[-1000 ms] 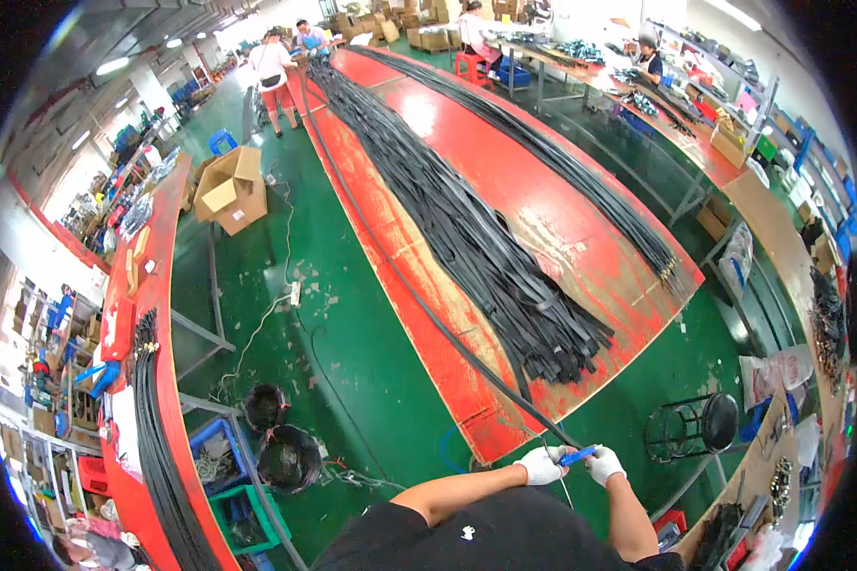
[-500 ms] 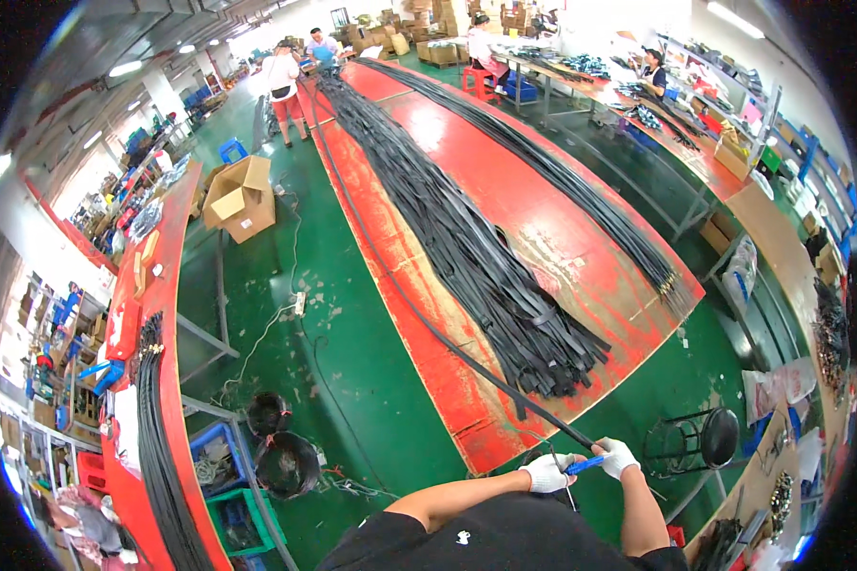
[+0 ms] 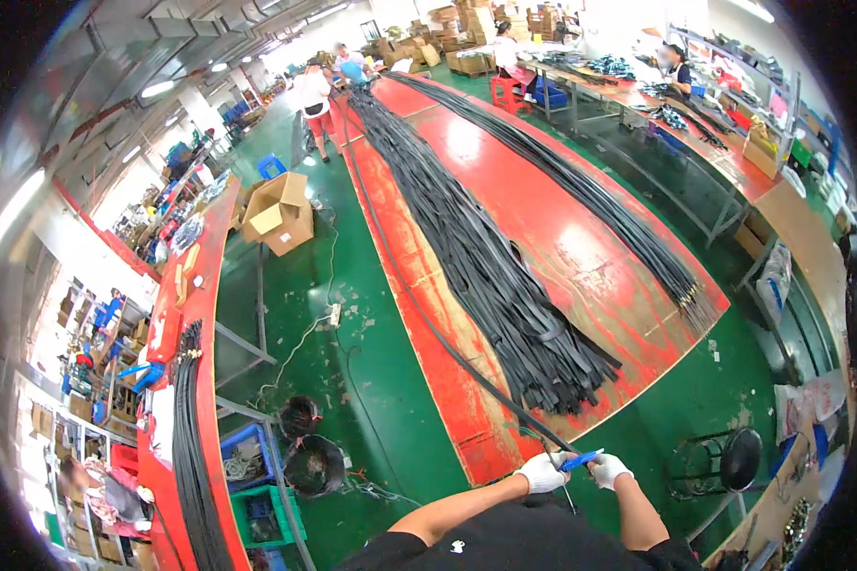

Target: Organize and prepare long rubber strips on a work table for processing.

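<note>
My left hand [image 3: 545, 472], in a white glove, is closed around a blue tool [image 3: 581, 461] whose exact kind I cannot make out. A thin rod or wire [image 3: 569, 497] hangs below it. My right hand [image 3: 607, 470], also gloved, is closed just right of the tool, by the end of a long black tube [image 3: 505, 401]. Its fingers seem to grip that end, partly hidden by the tool. The tube runs along the left side of a long red table [image 3: 467, 423]. Beside it lies a thick bundle of flat black strips [image 3: 476, 257].
Thinner black cables [image 3: 581, 176] lie along the table's right side. A black stool [image 3: 739, 460] stands at my right, and black buckets [image 3: 314, 463] at my left. An open carton [image 3: 281, 214] and a power cord rest on the green floor. Two people stand at the table's far end.
The view has swung, so the scene sits further right and lower. My right hand has come down beside the blue tool, which now crosses the tube's end.
</note>
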`<action>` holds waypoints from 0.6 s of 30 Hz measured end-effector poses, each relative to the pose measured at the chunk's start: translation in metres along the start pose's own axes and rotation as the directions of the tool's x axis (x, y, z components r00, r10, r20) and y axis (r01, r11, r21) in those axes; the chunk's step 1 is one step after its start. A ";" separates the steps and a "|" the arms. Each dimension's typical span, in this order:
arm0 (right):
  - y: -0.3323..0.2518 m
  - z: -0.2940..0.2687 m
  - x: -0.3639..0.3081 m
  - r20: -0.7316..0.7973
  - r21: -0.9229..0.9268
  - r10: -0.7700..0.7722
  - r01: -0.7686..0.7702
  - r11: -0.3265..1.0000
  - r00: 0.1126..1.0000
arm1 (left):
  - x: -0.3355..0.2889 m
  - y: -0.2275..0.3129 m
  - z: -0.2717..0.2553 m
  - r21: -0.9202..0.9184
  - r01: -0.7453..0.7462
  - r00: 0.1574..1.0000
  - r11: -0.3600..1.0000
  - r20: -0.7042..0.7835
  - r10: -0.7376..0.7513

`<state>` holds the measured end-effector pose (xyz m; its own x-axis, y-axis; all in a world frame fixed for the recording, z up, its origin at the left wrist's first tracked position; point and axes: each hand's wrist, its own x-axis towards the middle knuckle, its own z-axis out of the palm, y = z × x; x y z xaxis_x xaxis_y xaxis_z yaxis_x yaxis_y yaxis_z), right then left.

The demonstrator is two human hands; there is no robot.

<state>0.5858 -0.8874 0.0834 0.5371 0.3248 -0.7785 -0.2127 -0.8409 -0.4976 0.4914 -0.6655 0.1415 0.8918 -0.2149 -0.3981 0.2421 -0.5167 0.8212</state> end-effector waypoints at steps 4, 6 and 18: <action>-0.002 0.002 0.003 0.078 0.140 0.017 -0.028 0.990 0.997 | 0.001 -0.004 0.005 -0.145 0.021 0.999 0.989 -0.036 -0.026; 0.004 0.011 0.008 0.094 0.133 -0.005 -0.008 0.991 0.996 | 0.002 -0.004 0.007 -0.143 0.052 0.999 0.988 0.008 -0.051; 0.017 0.026 0.038 0.113 0.189 -0.058 0.036 0.981 0.992 | 0.026 0.006 -0.007 -0.042 -0.063 0.998 0.997 0.002 0.063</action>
<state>0.5811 -0.8777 0.0355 0.4525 0.4200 -0.7867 -0.3434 -0.7320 -0.5884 0.5191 -0.6687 0.1388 0.9044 -0.2491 -0.3465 0.2014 -0.4668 0.8611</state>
